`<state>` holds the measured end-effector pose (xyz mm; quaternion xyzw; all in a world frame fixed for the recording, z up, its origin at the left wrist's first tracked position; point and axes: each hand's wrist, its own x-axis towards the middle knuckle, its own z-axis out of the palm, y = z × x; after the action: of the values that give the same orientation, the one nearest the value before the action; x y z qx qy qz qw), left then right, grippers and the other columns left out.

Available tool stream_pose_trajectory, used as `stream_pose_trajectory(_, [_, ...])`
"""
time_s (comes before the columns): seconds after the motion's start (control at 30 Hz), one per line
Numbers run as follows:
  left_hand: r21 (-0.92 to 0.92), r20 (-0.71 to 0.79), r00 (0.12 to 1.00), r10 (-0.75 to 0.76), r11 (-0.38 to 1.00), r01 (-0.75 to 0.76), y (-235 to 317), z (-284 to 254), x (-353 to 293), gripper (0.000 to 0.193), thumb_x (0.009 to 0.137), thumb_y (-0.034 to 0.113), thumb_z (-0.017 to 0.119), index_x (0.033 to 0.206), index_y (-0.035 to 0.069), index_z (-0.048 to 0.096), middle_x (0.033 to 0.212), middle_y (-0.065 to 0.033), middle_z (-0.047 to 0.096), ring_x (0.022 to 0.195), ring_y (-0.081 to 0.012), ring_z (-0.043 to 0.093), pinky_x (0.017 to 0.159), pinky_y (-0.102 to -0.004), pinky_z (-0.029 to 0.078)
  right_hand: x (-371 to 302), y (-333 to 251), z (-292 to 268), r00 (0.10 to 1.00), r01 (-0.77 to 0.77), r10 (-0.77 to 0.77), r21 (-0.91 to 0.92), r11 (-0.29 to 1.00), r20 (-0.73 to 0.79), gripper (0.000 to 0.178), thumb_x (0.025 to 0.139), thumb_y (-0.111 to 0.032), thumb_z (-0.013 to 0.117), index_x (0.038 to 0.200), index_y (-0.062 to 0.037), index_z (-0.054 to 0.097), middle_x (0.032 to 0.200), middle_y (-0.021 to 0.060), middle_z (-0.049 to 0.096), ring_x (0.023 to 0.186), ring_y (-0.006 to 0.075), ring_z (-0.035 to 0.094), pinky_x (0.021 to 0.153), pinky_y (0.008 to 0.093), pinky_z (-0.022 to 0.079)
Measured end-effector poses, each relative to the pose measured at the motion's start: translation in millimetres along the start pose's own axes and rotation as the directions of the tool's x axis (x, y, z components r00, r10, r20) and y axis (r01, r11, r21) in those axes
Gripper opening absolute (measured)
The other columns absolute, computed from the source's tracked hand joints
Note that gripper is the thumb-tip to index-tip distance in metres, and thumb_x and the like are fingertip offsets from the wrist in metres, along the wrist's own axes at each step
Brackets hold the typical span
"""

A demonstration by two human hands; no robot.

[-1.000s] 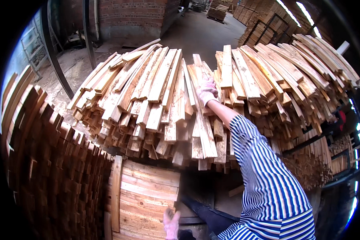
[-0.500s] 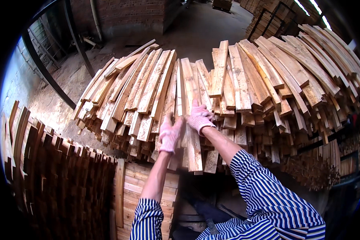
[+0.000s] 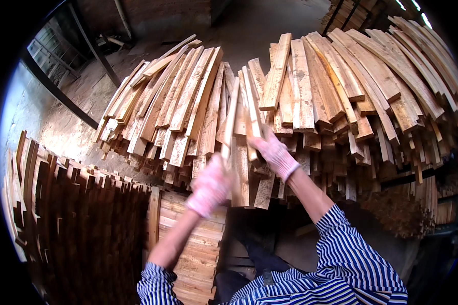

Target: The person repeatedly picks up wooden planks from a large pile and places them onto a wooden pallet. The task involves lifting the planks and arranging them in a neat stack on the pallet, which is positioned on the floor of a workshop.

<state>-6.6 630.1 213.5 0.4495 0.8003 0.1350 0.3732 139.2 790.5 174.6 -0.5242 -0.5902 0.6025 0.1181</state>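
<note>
A broad heap of sawn wooden strips (image 3: 303, 96) lies before me, their near ends staggered. My left hand (image 3: 211, 185), in a pinkish knit glove and smeared by motion, is closed round the near part of a narrow wooden strip (image 3: 231, 119), which tilts up out of the heap. My right hand (image 3: 276, 155), gloved alike, grips a second narrow strip (image 3: 250, 104) by its side just right of it. The two strips stand slightly apart. Other strips lie beneath and between them.
At the lower left stands a tall stack of darker strips (image 3: 86, 203), beside a pile of light boards (image 3: 191, 239). Dark metal posts (image 3: 94, 46) rise at the far left. More stacked wood (image 3: 348, 15) stands at the back right.
Both hands have lifted a strip each off the heap's middle. My left hand has come nearer and to the left; my right hand has shifted to the right. The view has tilted slightly.
</note>
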Motion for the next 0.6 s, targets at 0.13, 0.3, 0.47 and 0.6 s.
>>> stream_pose_trajectory(0.13, [0.032, -0.162, 0.987, 0.007, 0.999, -0.002, -25.6, 102.8, -35.3, 0.096, 0.082, 0.024, 0.081, 0.152, -0.003, 0.02, 0.145, -0.0311, 0.032, 0.122, -0.0362, 0.052, 0.092, -0.0417, 0.054, -60.3, 7.5, 15.2, 0.987, 0.144, -0.153, 0.15, 0.978, 0.051, 0.092, 0.09, -0.029, 0.071, 0.158, 0.0064, 0.02, 0.151, 0.0229, 0.045, 0.133, 0.0268, 0.05, 0.113, 0.0352, 0.039])
stream_pose_trajectory(0.3, [-0.151, -0.024, 0.977, -0.213, 0.967, 0.207, 31.4, 99.1, -13.3, 0.118, 0.081, 0.034, 0.081, 0.162, 0.004, 0.002, 0.158, -0.0328, 0.027, 0.134, -0.0439, 0.051, 0.104, -0.0471, 0.052, -62.6, 13.3, 3.9, 0.992, 0.119, -0.128, 0.229, 0.966, 0.023, 0.095, 0.087, -0.023, 0.077, 0.159, 0.0037, 0.022, 0.152, 0.0213, 0.043, 0.138, 0.0285, 0.043, 0.115, 0.0379, 0.037])
stream_pose_trajectory(0.47, [-0.209, -0.068, 0.952, -0.298, 0.937, 0.278, 6.0, 101.3, -2.7, 0.099, 0.085, 0.016, 0.074, 0.162, 0.016, 0.011, 0.135, -0.0254, 0.057, 0.118, -0.0372, 0.064, 0.091, -0.0482, 0.057, -68.2, -6.9, -6.0, 0.968, 0.219, -0.246, 0.335, 0.916, 0.04, 0.108, 0.08, -0.028, 0.083, 0.163, -0.0099, 0.016, 0.147, 0.0252, 0.049, 0.135, 0.0385, 0.05, 0.115, 0.0512, 0.043])
stream_pose_trajectory(0.6, [-0.515, -0.027, 0.946, -0.322, 0.816, 0.263, -42.1, 87.7, -13.7, 0.08, 0.088, 0.022, 0.069, 0.154, 0.0, 0.032, 0.122, -0.0268, 0.066, 0.11, -0.0316, 0.069, 0.09, -0.0427, 0.058, -97.1, -6.3, -13.6, 0.867, 0.448, -0.492, 0.316, 0.836, 0.074, 0.068, 0.096, -0.031, 0.068, 0.151, -0.0008, 0.043, 0.136, 0.0133, 0.058, 0.125, 0.0198, 0.056, 0.095, 0.0316, 0.054])
